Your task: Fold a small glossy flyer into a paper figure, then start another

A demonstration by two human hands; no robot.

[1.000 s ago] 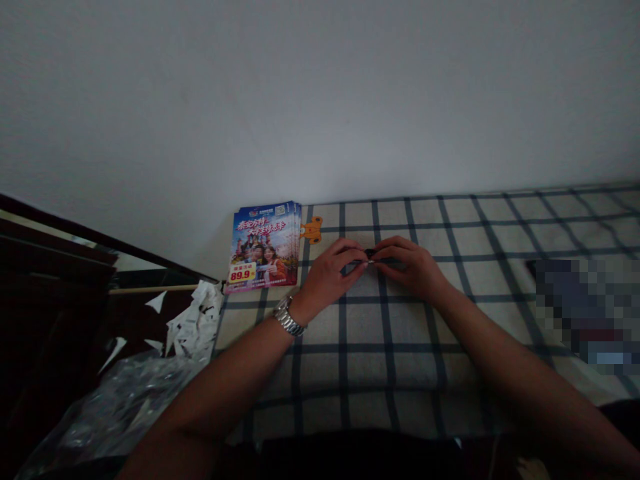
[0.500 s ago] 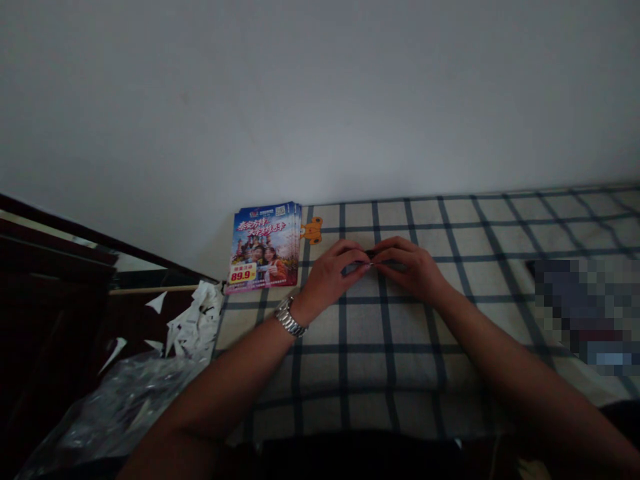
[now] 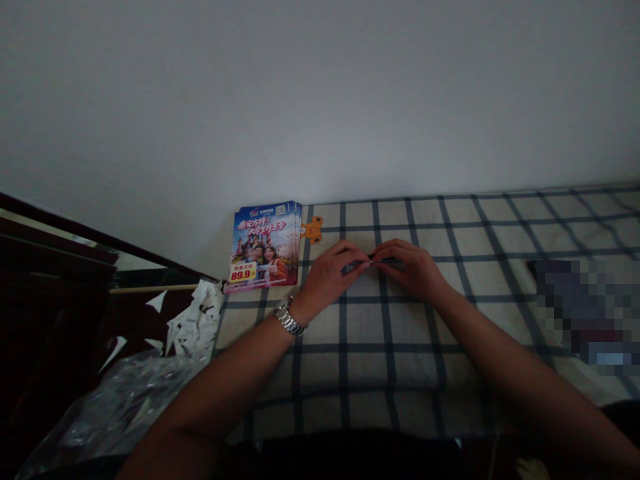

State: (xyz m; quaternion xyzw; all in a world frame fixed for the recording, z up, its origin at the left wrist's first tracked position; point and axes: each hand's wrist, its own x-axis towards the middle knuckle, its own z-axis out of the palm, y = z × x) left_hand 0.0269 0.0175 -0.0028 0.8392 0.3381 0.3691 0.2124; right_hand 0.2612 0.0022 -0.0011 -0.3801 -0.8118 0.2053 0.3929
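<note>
My left hand [image 3: 334, 270] and my right hand [image 3: 411, 268] meet fingertip to fingertip over the checked cloth [image 3: 363, 320]. Both pinch at the same spot, where only a tiny dark and pale bit shows between the fingertips; its kind is hidden by the fingers. A metal-band watch [image 3: 290, 317] sits on my left wrist. Left of my hands lies a stack of printed flyers [image 3: 263, 247] with a pink and blue picture, beside a small orange bear figure [image 3: 313, 230] on the cloth.
Torn white paper [image 3: 195, 323] and a crumpled clear plastic bag [image 3: 130, 400] lie at the left, past the cloth's edge. A blurred dark object [image 3: 570, 300] is on the right. A pale wall [image 3: 320, 100] rises behind.
My right fingers have sunk slightly and closed in toward the left fingertips, so less of the dark bit shows. The flyers stay where they were.
</note>
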